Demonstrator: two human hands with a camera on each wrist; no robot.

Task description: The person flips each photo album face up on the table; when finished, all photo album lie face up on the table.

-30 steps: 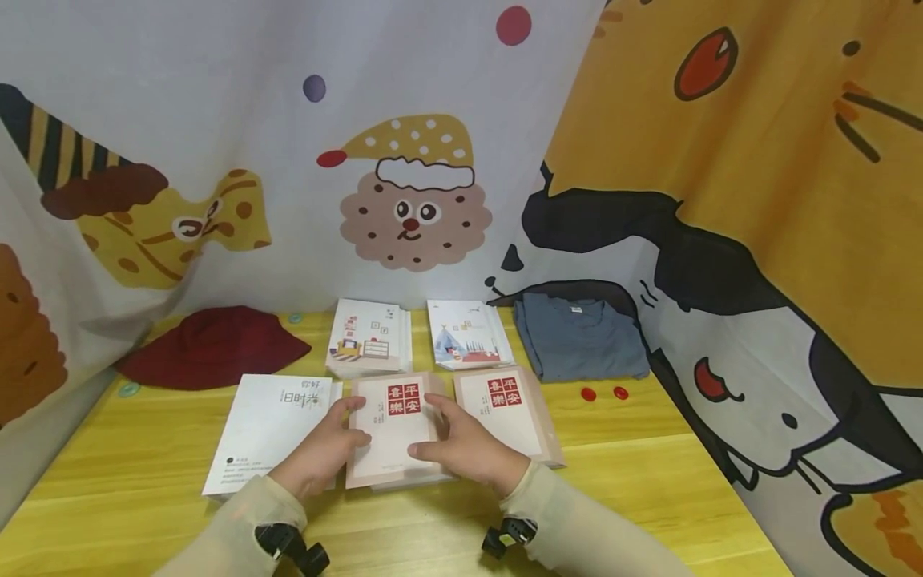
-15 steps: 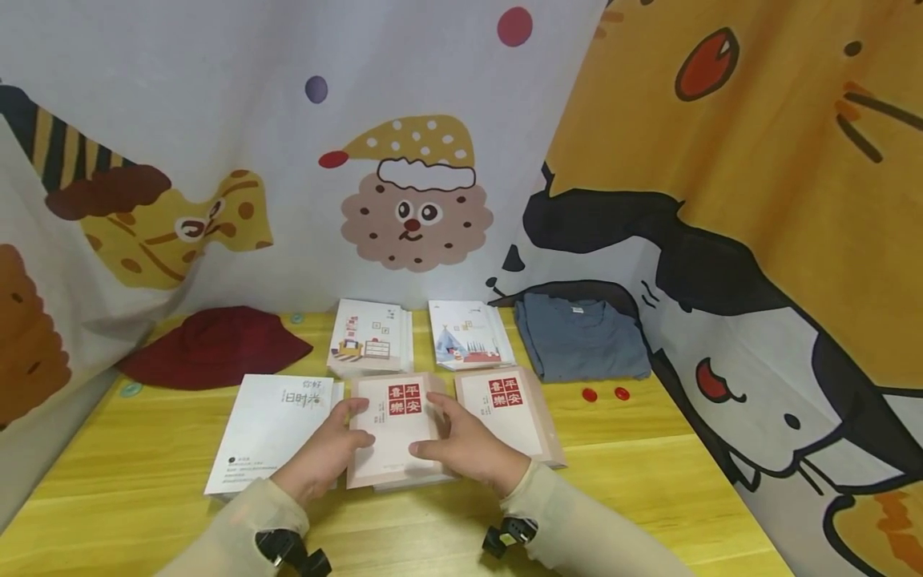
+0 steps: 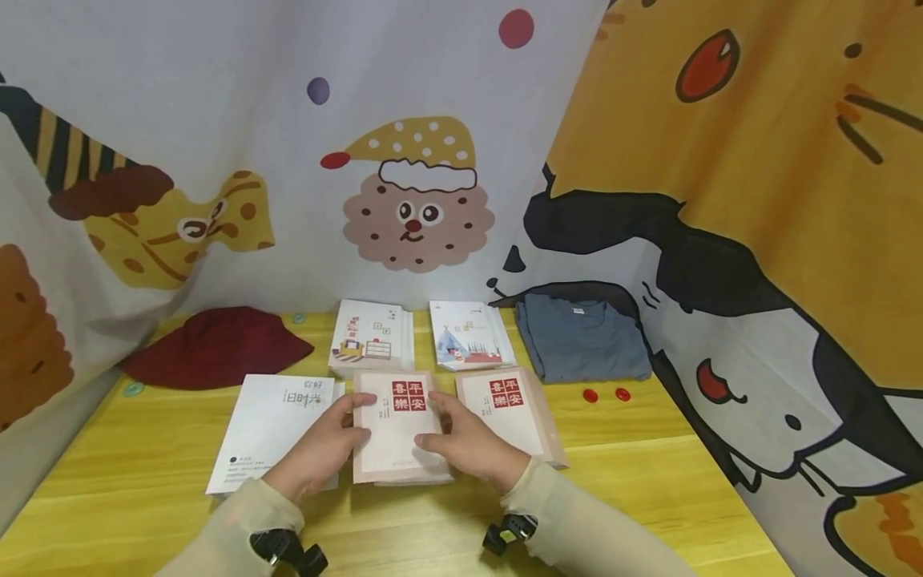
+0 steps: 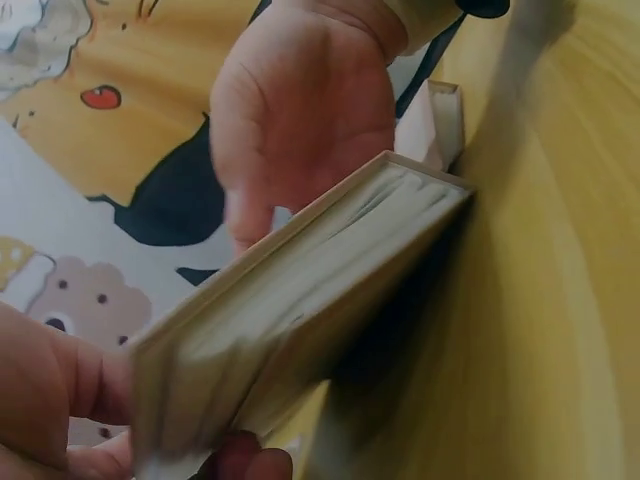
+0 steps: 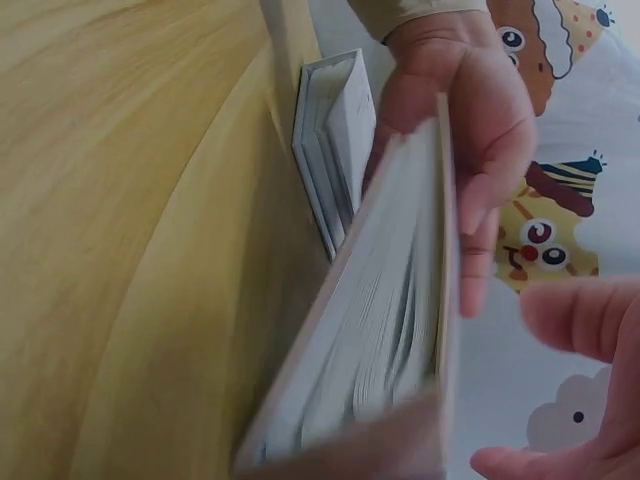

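Both hands hold a thick pale pink book [image 3: 397, 441] with red square characters on its cover, at the front middle of the table. My left hand [image 3: 324, 445] grips its left edge, thumb and index finger on the cover and other fingertips [image 4: 245, 460] underneath in the left wrist view. On the right edge, my right hand [image 3: 472, 445] has its thumb and index finger over the cover; its other fingers are hidden. The book tilts above the table, its page block [image 5: 370, 340] showing between slightly spread covers.
A white book [image 3: 270, 433] lies left and a matching pink book [image 3: 497, 417] right. Behind are two illustrated white books [image 3: 368, 336] [image 3: 469, 332], a dark red hat [image 3: 219, 349], and a folded blue-grey shirt [image 3: 580, 340]. Red discs [image 3: 590, 395] and pale green discs [image 3: 133, 389] lie on the table.
The held book has shifted slightly right and away from me, and its lower edge has turned more level. Both hands keep their hold. The other things stay put.
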